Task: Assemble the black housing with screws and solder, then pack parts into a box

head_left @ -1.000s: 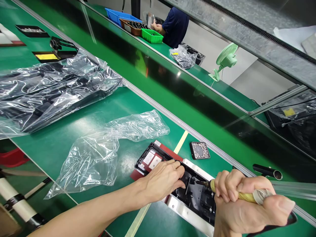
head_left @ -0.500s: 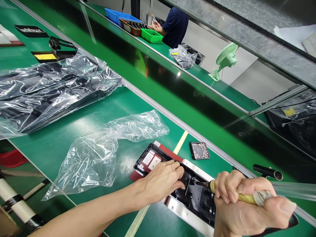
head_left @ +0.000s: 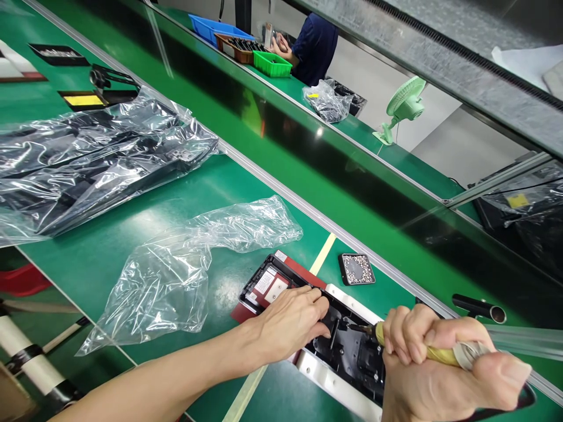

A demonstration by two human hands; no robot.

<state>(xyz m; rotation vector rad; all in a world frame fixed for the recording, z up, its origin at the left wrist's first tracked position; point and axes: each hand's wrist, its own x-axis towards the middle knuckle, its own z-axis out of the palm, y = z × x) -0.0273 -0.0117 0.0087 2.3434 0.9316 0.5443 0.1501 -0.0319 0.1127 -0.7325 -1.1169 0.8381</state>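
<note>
A black plastic housing (head_left: 347, 349) lies between white blocks (head_left: 336, 384) on a dark red base (head_left: 303, 271). My left hand (head_left: 294, 319) rests over its middle, thumb and fingers bent inward around something at the housing that I cannot make out. Wrapped in my right hand (head_left: 433, 346) is a yellow-handled screwdriver (head_left: 379, 332), whose dark shaft points left into the housing, close to my left thumb. Where the tip touches is too small to tell. Beyond the housing sits a small black tray of screws (head_left: 357, 269).
Clear plastic bags (head_left: 162, 281) lie left of the housing, with bagged black parts (head_left: 101, 158) farther left. A metal rail (head_left: 272, 184) borders the green belt. Across it are a person (head_left: 314, 50), bins (head_left: 271, 64) and a fan (head_left: 405, 98). A dark tube (head_left: 479, 308) stands out at right.
The whole view has shifted very slightly. Both hands and the screwdriver keep nearly the same place at the housing.
</note>
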